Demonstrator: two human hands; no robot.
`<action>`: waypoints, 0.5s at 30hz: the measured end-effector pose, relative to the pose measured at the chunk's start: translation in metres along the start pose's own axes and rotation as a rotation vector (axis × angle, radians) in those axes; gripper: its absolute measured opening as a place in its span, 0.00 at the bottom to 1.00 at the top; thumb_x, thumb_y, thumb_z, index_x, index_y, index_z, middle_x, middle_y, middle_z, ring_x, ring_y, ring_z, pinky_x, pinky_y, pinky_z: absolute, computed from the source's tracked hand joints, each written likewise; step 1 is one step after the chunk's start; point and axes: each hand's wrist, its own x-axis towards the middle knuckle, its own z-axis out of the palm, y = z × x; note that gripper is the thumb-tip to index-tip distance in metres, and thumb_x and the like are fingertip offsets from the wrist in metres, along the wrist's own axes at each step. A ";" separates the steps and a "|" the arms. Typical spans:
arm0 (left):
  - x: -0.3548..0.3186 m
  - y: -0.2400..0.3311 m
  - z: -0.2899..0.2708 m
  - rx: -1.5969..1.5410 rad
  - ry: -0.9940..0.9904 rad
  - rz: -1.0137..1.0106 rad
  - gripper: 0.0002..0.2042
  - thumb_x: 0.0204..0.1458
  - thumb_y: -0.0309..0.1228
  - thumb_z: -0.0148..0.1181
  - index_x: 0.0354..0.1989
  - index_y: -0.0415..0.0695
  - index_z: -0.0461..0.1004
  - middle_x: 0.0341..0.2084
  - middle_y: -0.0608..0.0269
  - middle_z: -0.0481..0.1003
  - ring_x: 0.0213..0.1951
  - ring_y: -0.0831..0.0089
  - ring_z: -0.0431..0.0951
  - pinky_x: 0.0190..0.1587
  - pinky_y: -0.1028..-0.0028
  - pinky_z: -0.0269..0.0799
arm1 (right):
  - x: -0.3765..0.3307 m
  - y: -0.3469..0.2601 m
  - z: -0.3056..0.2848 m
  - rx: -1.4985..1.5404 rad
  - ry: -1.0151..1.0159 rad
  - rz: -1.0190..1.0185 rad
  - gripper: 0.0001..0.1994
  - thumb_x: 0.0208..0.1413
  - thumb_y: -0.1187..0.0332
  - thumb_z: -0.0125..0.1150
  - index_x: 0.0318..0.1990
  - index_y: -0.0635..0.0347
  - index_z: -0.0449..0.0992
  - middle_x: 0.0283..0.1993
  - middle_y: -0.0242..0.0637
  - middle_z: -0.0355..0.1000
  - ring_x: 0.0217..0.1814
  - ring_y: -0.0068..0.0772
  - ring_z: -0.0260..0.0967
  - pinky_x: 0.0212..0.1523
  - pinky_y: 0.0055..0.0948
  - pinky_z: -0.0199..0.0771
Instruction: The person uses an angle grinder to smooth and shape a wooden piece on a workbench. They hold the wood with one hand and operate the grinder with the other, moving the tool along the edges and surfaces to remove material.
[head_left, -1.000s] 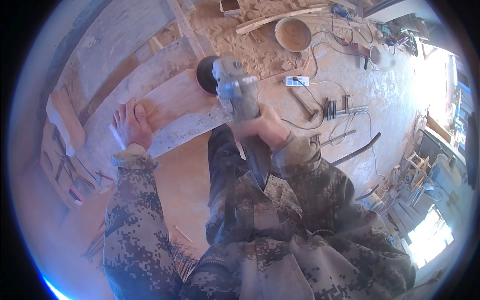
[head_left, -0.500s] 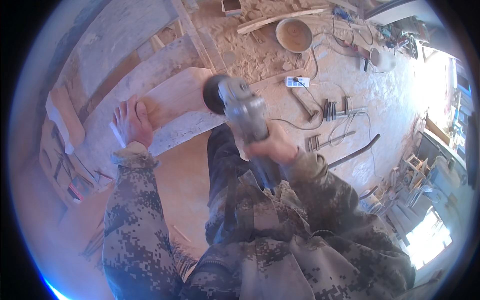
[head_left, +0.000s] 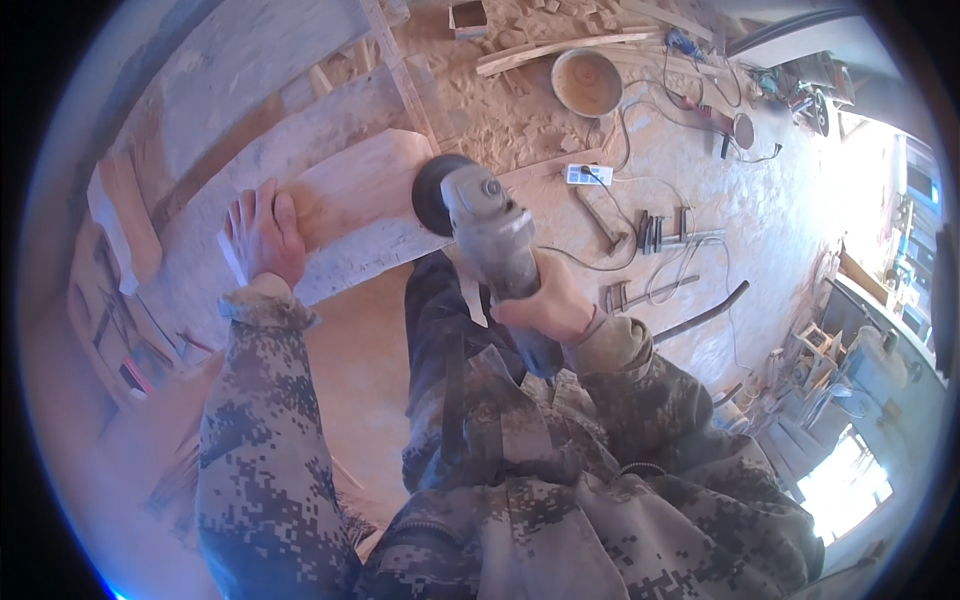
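Observation:
A pale, shaped wooden block (head_left: 360, 185) lies across the bench (head_left: 365, 268). At its left end, my left hand (head_left: 268, 238) grips and presses it, fingers over the edge and thumb on the wood. My right hand (head_left: 552, 300) is wrapped round the body of a grey angle grinder (head_left: 492, 232). The grinder's dark round disc (head_left: 433, 196) is at the block's right end; whether it touches the wood I cannot tell.
A second shaped wooden piece (head_left: 128, 222) lies at the far left. On the dusty floor to the right are a white power strip (head_left: 588, 175), a hammer (head_left: 602, 222), clamps (head_left: 655, 290) and trailing cords. A round pan (head_left: 587, 83) sits among wood shavings farther off.
The grinder and my right hand have shifted slightly; the grinder, blurred before, is sharper now. My left hand stays on the wooden block. The whole view has turned a little.

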 end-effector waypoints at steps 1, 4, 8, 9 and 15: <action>0.001 0.001 0.000 -0.003 -0.002 0.001 0.19 0.72 0.45 0.50 0.62 0.50 0.78 0.50 0.57 0.78 0.55 0.52 0.76 0.62 0.50 0.65 | 0.006 -0.010 0.000 -0.025 0.017 -0.002 0.26 0.46 0.69 0.76 0.55 0.67 0.80 0.45 0.39 0.82 0.45 0.29 0.80 0.49 0.34 0.81; 0.001 0.004 -0.003 0.040 -0.035 -0.001 0.19 0.72 0.43 0.48 0.63 0.50 0.77 0.52 0.57 0.78 0.56 0.52 0.76 0.62 0.52 0.67 | 0.029 -0.036 -0.003 -0.027 0.063 0.026 0.22 0.45 0.69 0.76 0.49 0.69 0.82 0.39 0.40 0.82 0.41 0.31 0.81 0.44 0.34 0.82; 0.001 0.004 -0.004 0.028 -0.017 -0.008 0.18 0.72 0.42 0.49 0.63 0.50 0.77 0.51 0.57 0.78 0.56 0.52 0.76 0.61 0.51 0.67 | 0.064 -0.049 -0.017 0.027 0.142 -0.017 0.19 0.44 0.68 0.77 0.44 0.70 0.84 0.37 0.41 0.83 0.39 0.33 0.81 0.42 0.35 0.81; 0.001 0.002 -0.002 0.025 0.005 0.005 0.18 0.72 0.42 0.49 0.63 0.50 0.77 0.51 0.58 0.78 0.56 0.52 0.76 0.61 0.51 0.67 | 0.069 -0.047 -0.020 0.068 0.146 -0.025 0.20 0.44 0.68 0.77 0.44 0.70 0.84 0.37 0.42 0.83 0.39 0.33 0.81 0.42 0.35 0.80; 0.001 0.005 -0.001 0.042 0.001 -0.004 0.18 0.72 0.42 0.49 0.62 0.49 0.78 0.51 0.58 0.79 0.55 0.53 0.76 0.61 0.52 0.68 | 0.057 -0.056 -0.012 -0.032 0.102 -0.032 0.22 0.44 0.69 0.77 0.47 0.70 0.82 0.37 0.40 0.82 0.39 0.33 0.80 0.43 0.36 0.80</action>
